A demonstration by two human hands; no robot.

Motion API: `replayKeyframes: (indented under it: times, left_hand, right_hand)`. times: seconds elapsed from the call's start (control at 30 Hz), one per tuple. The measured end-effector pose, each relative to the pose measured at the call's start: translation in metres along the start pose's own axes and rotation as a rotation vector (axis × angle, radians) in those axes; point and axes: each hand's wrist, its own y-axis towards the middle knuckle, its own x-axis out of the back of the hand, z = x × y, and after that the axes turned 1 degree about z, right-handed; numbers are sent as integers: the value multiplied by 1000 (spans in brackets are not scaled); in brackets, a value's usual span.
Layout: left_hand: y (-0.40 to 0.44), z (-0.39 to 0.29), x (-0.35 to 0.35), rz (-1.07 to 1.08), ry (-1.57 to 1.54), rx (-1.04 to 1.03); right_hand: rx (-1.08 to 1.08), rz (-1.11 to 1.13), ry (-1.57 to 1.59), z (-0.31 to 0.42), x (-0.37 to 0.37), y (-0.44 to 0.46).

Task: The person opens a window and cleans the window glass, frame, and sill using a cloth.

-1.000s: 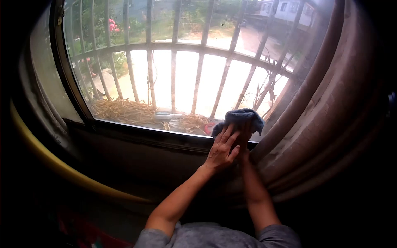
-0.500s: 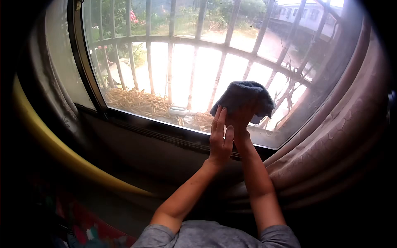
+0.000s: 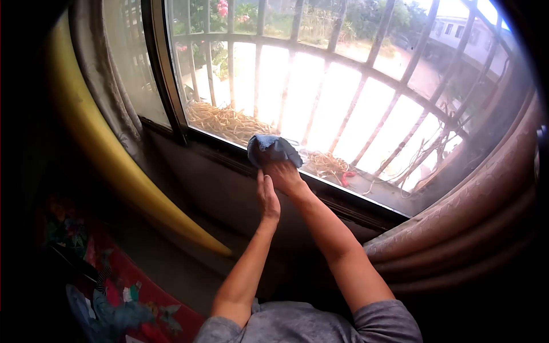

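A crumpled blue-grey cloth [image 3: 273, 148] lies against the lower edge of the window glass [image 3: 309, 86]. My right hand [image 3: 283, 173] presses on it from below, its fingers mostly hidden under the cloth's folds. Just to the left, my left hand [image 3: 267, 196] points upward beside the right one, its fingertips near the cloth's lower edge. Its fingers are held together, and whether they touch the cloth is unclear. The dark window frame [image 3: 343, 201] runs just below both hands.
Metal bars [image 3: 366, 70] and dry straw [image 3: 226, 122] stand outside the glass. Curtains hang left [image 3: 108, 80] and right [image 3: 457, 234]. A yellow curved edge [image 3: 126, 183] passes at the left, above a red patterned cloth [image 3: 166, 308] at the lower left.
The view has turned right. The cloth and both hands have moved left and down along the glass to its bottom edge. My left hand's fingers have come closer together.
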Motion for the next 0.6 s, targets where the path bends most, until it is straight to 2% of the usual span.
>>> replayKeyframes:
  times: [0.13,0.17,0.27,0.33,0.4,0.47,0.6]
  left_hand:
    - [-21,2,-6,38,176,84]
    - [-26,1,-9,49,221,102]
    - [-49,-19,-27,120,259,152]
    - [-59,-5,-30,196,358,85]
    - [-69,-1,-34,345,387,37]
    - [-80,8,-41,516,340,12]
    - [-104,-11,-55,782,239,-14]
  right_hand:
    - [-6,51,78,-14,-9,-53]
    - [1,-37,13,-19,-3,-64]
    - [-81,66,54,-31,23,-88]
    - [-178,112,29,-34,34,-110]
    - [-158,13,-11,-40,58,-133]
    - [-229,-47,-112,-43,83,-158]
    - [-564,-43,-184,-55,126,-229]
